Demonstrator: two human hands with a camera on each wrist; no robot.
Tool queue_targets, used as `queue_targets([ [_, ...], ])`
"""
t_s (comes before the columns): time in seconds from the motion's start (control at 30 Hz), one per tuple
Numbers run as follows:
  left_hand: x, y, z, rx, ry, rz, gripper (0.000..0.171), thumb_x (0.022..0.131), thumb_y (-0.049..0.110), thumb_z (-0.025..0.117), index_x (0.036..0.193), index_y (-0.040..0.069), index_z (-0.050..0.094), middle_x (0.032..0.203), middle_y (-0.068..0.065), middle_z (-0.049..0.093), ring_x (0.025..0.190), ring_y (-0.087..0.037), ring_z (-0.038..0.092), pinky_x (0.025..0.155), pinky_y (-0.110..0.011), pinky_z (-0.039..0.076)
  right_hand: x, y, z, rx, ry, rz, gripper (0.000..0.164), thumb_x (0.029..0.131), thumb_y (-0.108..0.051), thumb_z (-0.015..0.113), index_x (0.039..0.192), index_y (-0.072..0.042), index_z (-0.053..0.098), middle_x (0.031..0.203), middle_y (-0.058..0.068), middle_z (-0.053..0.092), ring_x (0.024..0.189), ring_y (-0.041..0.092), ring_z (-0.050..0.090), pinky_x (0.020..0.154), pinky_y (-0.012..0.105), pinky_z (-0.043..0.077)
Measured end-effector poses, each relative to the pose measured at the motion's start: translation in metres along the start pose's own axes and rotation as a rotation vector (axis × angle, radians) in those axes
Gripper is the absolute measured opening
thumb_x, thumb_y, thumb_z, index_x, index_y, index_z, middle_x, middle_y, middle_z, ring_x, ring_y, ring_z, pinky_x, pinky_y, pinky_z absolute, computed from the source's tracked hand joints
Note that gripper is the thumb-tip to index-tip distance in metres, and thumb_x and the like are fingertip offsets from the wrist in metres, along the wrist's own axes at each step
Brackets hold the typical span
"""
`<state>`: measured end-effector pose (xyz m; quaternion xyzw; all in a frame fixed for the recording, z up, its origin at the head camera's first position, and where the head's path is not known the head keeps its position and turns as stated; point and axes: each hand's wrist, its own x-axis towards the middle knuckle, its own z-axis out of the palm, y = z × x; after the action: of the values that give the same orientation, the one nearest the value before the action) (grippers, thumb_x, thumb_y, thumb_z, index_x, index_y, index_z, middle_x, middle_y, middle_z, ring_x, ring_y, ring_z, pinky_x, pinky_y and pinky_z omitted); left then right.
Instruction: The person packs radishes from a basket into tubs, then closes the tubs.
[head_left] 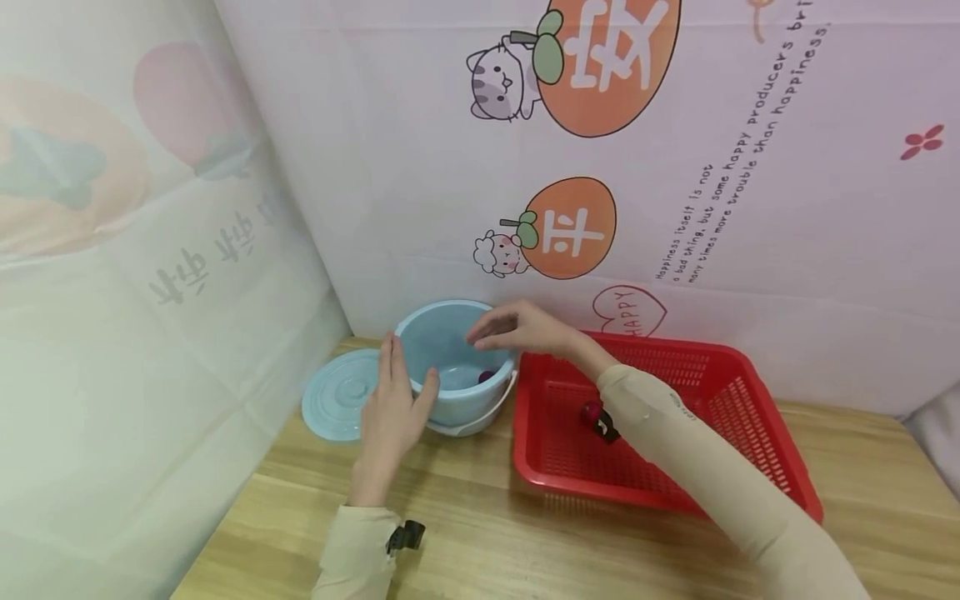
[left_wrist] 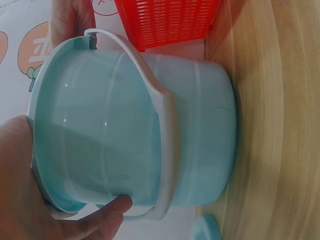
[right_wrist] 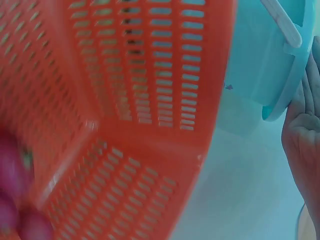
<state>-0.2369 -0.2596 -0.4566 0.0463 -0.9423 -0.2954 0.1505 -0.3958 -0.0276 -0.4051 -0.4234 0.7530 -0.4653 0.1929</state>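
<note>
A light blue bucket with a pale handle stands upright on the table. My left hand rests at its left rim with straight fingers, the thumb spread toward the front rim. Above the bucket's right rim is my right hand, its fingers loosely bent and nothing visible between them. A small dark red thing lies inside the bucket. In the red basket, partly behind my right forearm, sits a dark red round thing; the right wrist view shows several blurred magenta round things there.
The bucket's round blue lid lies on the wooden table to the left. Printed cloth hangs behind and along the left side. The basket stands close beside the bucket, on its right.
</note>
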Motion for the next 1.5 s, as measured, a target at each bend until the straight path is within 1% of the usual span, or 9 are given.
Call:
queue_targets([
  [0.13,0.002,-0.001,-0.002,0.004,0.005,-0.006,0.087,0.108,0.057,0.042,0.171,0.007,0.009,0.178,-0.008,0.007,0.078,-0.032,0.066,0.057,-0.040,0.051,0.001,0.004,0.002,0.060,0.074,0.033,0.028,0.098,-0.022,0.079,0.124,-0.014,0.079,0.121,-0.002,0.077,0.117,0.017,0.070,0.104,0.037,0.054],
  [0.4,0.004,-0.002,0.001,0.009,0.008,0.007,0.087,0.108,0.059,0.041,0.171,0.007,0.008,0.178,-0.009,0.007,0.087,-0.036,0.067,0.066,-0.050,0.055,-0.004,0.015,0.006,0.193,0.132,-0.044,0.025,0.100,-0.011,0.075,0.125,-0.008,0.077,0.121,0.007,0.077,0.118,0.026,0.071,0.102,0.039,0.055],
  [0.53,0.001,-0.002,0.004,0.002,-0.001,0.007,0.088,0.108,0.061,0.039,0.170,0.007,0.009,0.178,-0.009,0.006,0.093,-0.039,0.068,0.071,-0.053,0.056,-0.007,0.020,0.010,0.201,0.147,-0.065,0.024,0.099,-0.008,0.074,0.123,-0.006,0.077,0.119,0.008,0.078,0.117,0.029,0.071,0.101,0.038,0.056],
  [0.77,-0.001,0.000,0.002,0.012,0.010,-0.001,0.088,0.108,0.062,0.037,0.170,0.006,0.010,0.178,-0.009,0.007,0.079,-0.034,0.065,0.062,-0.047,0.053,-0.007,0.019,0.011,0.198,0.146,-0.071,0.022,0.099,-0.010,0.076,0.120,-0.008,0.078,0.118,0.011,0.077,0.114,0.027,0.072,0.100,0.039,0.056],
  [0.9,-0.001,0.001,0.002,0.018,0.013,0.005,0.088,0.108,0.062,0.037,0.170,0.006,0.011,0.178,-0.009,0.007,0.084,-0.036,0.067,0.065,-0.049,0.055,-0.012,0.020,0.008,0.202,0.138,-0.068,0.024,0.099,-0.013,0.076,0.122,-0.011,0.078,0.123,0.013,0.076,0.117,0.026,0.071,0.101,0.039,0.056],
  [1.03,-0.001,0.002,0.004,0.005,0.007,0.004,0.086,0.109,0.058,0.040,0.170,0.006,0.011,0.178,-0.008,0.007,0.069,-0.030,0.063,0.054,-0.042,0.049,-0.026,0.023,-0.001,0.189,0.156,-0.037,0.025,0.099,-0.019,0.077,0.124,-0.014,0.078,0.124,0.006,0.076,0.120,0.024,0.070,0.101,0.039,0.056],
  [1.13,0.000,0.003,0.005,-0.010,0.002,0.004,0.085,0.109,0.057,0.040,0.170,0.007,0.011,0.178,-0.006,0.007,0.055,-0.023,0.052,0.046,-0.036,0.041,-0.043,0.027,-0.013,0.188,0.194,0.016,0.028,0.099,-0.023,0.077,0.125,-0.013,0.077,0.125,0.006,0.076,0.120,0.025,0.070,0.103,0.041,0.055],
  [1.27,0.002,0.003,0.006,-0.017,0.010,0.016,0.086,0.108,0.059,0.040,0.170,0.006,0.012,0.178,-0.005,0.008,0.054,-0.020,0.049,0.045,-0.035,0.040,-0.070,0.033,-0.030,0.204,0.245,0.073,0.033,0.099,-0.025,0.077,0.128,-0.010,0.075,0.126,0.011,0.075,0.121,0.031,0.068,0.106,0.049,0.052],
  [1.5,0.001,-0.001,0.001,-0.013,0.018,0.005,0.085,0.109,0.055,0.044,0.170,0.006,0.013,0.178,-0.004,0.008,0.052,-0.020,0.049,0.045,-0.035,0.041,-0.113,0.050,-0.058,0.250,0.271,0.057,0.030,0.102,-0.014,0.072,0.130,-0.002,0.070,0.130,0.020,0.071,0.127,0.046,0.062,0.107,0.052,0.050],
])
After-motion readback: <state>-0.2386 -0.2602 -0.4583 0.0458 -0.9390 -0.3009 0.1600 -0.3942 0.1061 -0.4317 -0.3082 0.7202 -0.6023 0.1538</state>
